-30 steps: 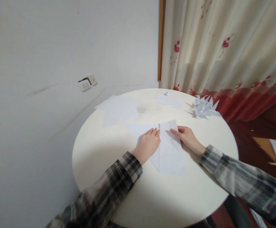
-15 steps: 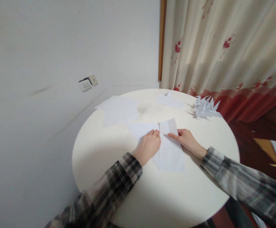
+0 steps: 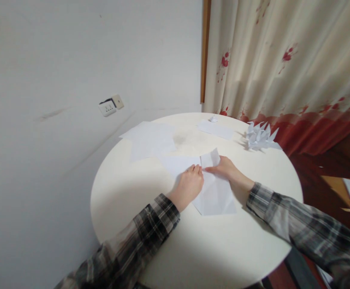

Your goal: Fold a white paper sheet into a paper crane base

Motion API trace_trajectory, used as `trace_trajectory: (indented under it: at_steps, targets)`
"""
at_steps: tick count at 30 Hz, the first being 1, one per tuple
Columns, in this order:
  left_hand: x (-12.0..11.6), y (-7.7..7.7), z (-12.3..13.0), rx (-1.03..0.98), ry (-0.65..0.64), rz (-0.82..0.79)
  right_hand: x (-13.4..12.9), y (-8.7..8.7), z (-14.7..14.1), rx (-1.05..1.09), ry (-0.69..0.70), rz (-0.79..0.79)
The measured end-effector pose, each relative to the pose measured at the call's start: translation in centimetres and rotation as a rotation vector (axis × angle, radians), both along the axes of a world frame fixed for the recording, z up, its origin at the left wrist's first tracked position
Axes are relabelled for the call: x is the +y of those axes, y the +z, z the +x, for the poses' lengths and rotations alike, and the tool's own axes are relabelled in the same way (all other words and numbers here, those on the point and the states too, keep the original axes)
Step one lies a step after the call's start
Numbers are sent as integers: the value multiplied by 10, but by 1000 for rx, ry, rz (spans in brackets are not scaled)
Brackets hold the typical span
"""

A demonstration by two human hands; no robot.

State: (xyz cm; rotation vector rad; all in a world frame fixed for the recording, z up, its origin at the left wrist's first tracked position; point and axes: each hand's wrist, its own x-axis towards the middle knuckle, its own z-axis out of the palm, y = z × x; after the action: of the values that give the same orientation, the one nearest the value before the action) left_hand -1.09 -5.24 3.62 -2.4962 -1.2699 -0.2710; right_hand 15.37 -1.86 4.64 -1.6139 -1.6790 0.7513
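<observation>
A white sheet of paper (image 3: 218, 198) lies before me on the round table, with a lengthwise line or edge near its middle and its far right part lifted off the surface. My left hand (image 3: 190, 182) presses on the sheet with curled fingers, fingertips at that line. From the right, my right hand (image 3: 224, 168) grips the sheet's right part between thumb and fingers, the thumb lying on top and close to the left fingertips. The fingers under the paper are partly hidden.
The white round table (image 3: 126, 192) stands against a wall. More paper sheets (image 3: 150, 140) lie at its far left. A small folded paper piece (image 3: 213, 119) rests by another sheet (image 3: 215, 129) at the back. Several folded paper cranes (image 3: 259, 136) cluster at the right edge.
My right hand has moved left and slightly away from me, its thumb now near my left fingertips. The paper's right part has bent up leftward. My left hand stays in place.
</observation>
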Motion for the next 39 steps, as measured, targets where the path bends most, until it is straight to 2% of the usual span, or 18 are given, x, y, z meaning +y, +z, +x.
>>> trace_trajectory:
  at_steps: [4, 9, 27, 39]
  targets:
    - [-2, 0, 2, 14, -11, 3, 3, 3, -2, -69, 13, -17]
    - [-1, 2, 2, 22, 2, 4, -1, 3, -5, -119, -58, 10]
    - [-2, 7, 3, -22, 2, -17, -11, -1, -7, -50, -78, 115]
    - [-6, 13, 0, -20, -22, -35, -9, -4, -5, -70, -55, 91]
